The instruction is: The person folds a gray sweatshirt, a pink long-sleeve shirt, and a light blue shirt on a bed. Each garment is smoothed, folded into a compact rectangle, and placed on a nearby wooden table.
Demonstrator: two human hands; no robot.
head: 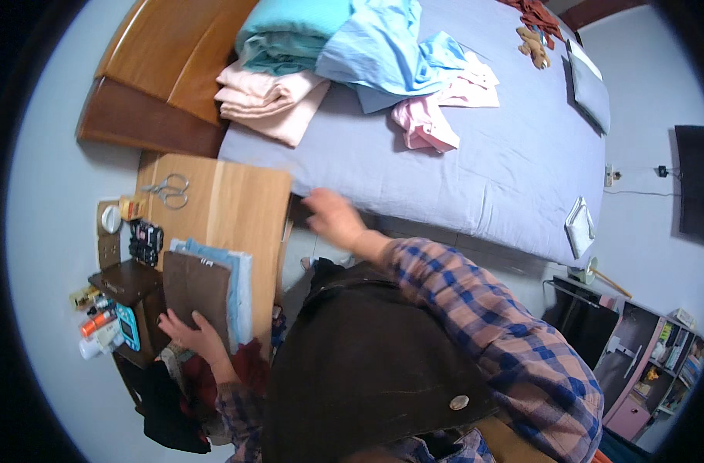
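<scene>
A folded brown garment (pixel 197 289) lies on top of folded light-blue cloths (pixel 243 301) on a wooden bedside tabletop. My left hand (pixel 194 338), fingers spread, is at the brown garment's near edge; whether it presses on the cloth is unclear. My right hand (pixel 335 221) hovers between the tabletop and the bed edge, slightly blurred, with thumb and fingers apart and nothing visible in it. On the grey-blue bedsheet (pixel 502 168) lie a light-blue shirt (pixel 381 52) and a pink garment (pixel 424 124), both loosely heaped.
Scissors (pixel 169 191) lie on the wooden tabletop (pixel 247 197). Beside it stand a small box (pixel 132 207) and a dark cabinet (pixel 129 280) with a turquoise handheld device (pixel 128 327). Folded peach bedding (pixel 265 98) and a teal quilt (pixel 294 35) sit by the headboard (pixel 172 52).
</scene>
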